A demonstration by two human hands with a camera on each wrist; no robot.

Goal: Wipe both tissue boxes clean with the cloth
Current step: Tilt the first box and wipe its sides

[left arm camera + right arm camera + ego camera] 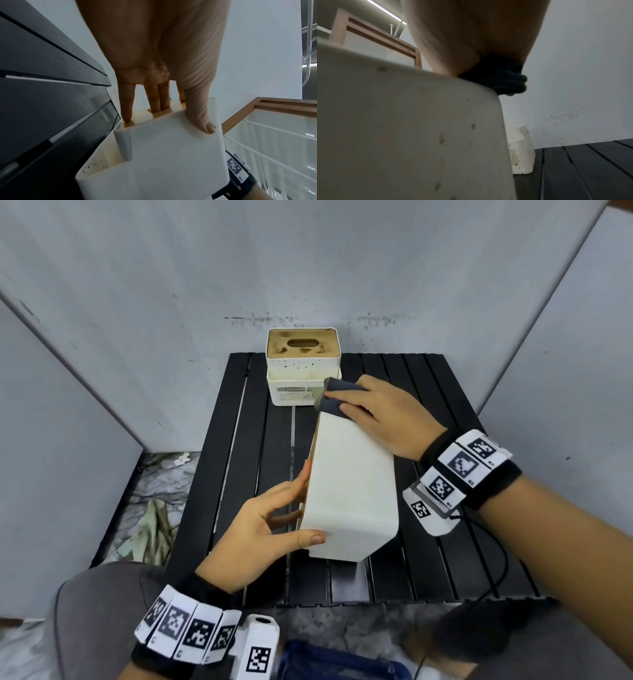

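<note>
A white tissue box [349,491] lies tipped on its side over the table, its wooden lid facing left. My left hand [284,518] grips it, thumb on the white face and fingers on the lid. In the left wrist view two fingers [159,102] reach into the lid slot of this box [171,155]. My right hand [373,412] holds a dark grey cloth [337,395] bunched against the box's far end. The right wrist view shows the cloth [505,81] on the edge of the brown-specked box [411,135]. A second tissue box [303,364] with a stained wooden lid stands upright at the back.
The black slatted table [428,542] is hemmed in by grey partition walls on three sides. A crumpled dirty rag [150,529] lies on the floor to the left. A black cable [496,559] trails across the table's right side. A blue object [325,662] sits below the near edge.
</note>
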